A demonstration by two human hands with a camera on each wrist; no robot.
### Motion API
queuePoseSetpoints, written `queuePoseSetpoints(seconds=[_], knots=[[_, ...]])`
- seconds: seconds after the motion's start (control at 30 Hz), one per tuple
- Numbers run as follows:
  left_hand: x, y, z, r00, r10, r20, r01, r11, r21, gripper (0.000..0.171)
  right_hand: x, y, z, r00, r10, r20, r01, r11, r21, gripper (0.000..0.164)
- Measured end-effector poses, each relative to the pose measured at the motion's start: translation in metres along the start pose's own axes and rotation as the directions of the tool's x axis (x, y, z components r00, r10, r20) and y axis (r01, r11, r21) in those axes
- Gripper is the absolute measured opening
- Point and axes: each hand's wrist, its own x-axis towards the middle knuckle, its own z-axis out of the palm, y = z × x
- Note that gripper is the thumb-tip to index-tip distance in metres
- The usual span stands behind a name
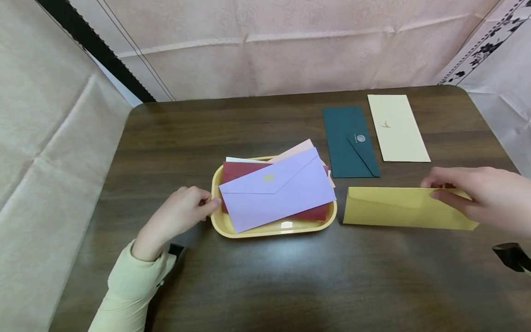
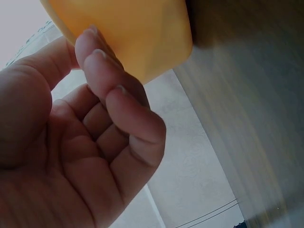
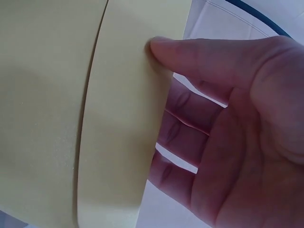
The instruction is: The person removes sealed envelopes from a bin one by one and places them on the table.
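At the left end of a yellow tray (image 1: pixel 232 233), my left hand (image 1: pixel 182 210) pinches the rim between thumb and fingers; the left wrist view shows the fingertips against the tray's outer wall (image 2: pixel 142 38). Inside the tray lies a stack of envelopes, a lavender envelope (image 1: pixel 282 191) with a small gold mark on top and a dark red envelope (image 1: pixel 238 170) under it. To the right, my right hand (image 1: pixel 477 191) holds a mustard-yellow envelope (image 1: pixel 390 207) by its upper edge. In the right wrist view, the thumb presses the envelope's flap (image 3: pixel 123 118) while the fingers go behind it.
A dark teal envelope (image 1: pixel 348 143) with a round seal lies behind the yellow one. Beside it is a cream envelope (image 1: pixel 398 131) near the back edge of the brown wooden table (image 1: pixel 269 286). Pale cloth (image 1: pixel 311 55) hangs behind the table.
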Motion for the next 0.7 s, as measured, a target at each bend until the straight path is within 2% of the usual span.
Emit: queuePoseSetpoints(seconds=[0.3,0.7], knots=[[0.000,0.000,0.000,1.000,0.026,-0.015,-0.026,1.000,0.006,0.036,0.006,-0.002,0.014,0.988,0.076,0.138,-0.077,0.997,0.006,0.028],[0.001,0.000,-0.001,1.000,0.022,-0.017,-0.022,1.000,0.007,0.036,0.013,0.007,0.028,0.983,0.073,0.167,-0.082,0.995,0.048,0.027]])
